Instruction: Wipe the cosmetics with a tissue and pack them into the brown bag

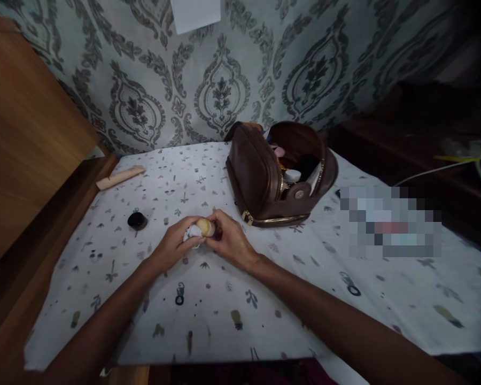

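Left hand (175,241) gripped white wad (191,233) | right hand (233,239) gripped yellow container (206,228) against it | both things were just left of bag (253,172) | black cap (136,220) lay farther left of bag, apart from hands

In dim light, a damask-patterned wall (222,88) stands behind a cloth-covered table (208,326), wooden furniture (28,133) at left.

Small container (204,226): yellowish, rounded, with a paler band toward its right end. Position: left of and below frame centre, held lying sideways. White wipe (192,233): crumpled, pressed against the container's left end. Material, cloth or tissue: indeterminate.
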Demonstrator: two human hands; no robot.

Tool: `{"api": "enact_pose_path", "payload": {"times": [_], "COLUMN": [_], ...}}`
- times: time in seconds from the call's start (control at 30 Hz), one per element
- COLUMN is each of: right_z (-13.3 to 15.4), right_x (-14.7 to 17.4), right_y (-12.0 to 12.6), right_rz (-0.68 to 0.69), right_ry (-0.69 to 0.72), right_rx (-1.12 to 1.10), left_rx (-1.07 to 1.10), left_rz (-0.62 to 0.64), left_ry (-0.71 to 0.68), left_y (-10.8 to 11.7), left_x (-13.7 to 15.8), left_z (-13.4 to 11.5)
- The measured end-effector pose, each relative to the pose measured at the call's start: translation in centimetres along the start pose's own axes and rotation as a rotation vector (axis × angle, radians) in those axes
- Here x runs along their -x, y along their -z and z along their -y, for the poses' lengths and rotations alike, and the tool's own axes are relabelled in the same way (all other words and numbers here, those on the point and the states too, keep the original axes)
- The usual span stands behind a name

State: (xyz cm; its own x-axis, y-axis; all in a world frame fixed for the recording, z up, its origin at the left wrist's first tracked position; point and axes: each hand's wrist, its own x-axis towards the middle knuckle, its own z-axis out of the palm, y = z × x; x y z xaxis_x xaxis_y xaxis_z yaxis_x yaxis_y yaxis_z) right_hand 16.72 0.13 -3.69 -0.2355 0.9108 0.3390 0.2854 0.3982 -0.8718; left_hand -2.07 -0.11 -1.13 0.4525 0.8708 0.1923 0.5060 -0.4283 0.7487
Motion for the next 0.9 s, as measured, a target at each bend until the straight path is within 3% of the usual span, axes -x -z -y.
{"api": "enact_pose_path", "payload": {"times": [0.43,0.9], "right_z": [0.5,0.2], "right_x": [0.7,1.1], "right_y": [0.0,-0.2], "right_rz": [0.107,0.141], "right_ry": [0.153,0.272], "right_rx": [0.540,0.470], "left_rx": [-0.065,0.024], "left_rz": [-0.073,-0.146], "left_ry": [-0.007,0.079], "left_y": [-1.2,-1.1], "left_x": [0.5,0.5], "left_z": [-1.2,-2.5]}}
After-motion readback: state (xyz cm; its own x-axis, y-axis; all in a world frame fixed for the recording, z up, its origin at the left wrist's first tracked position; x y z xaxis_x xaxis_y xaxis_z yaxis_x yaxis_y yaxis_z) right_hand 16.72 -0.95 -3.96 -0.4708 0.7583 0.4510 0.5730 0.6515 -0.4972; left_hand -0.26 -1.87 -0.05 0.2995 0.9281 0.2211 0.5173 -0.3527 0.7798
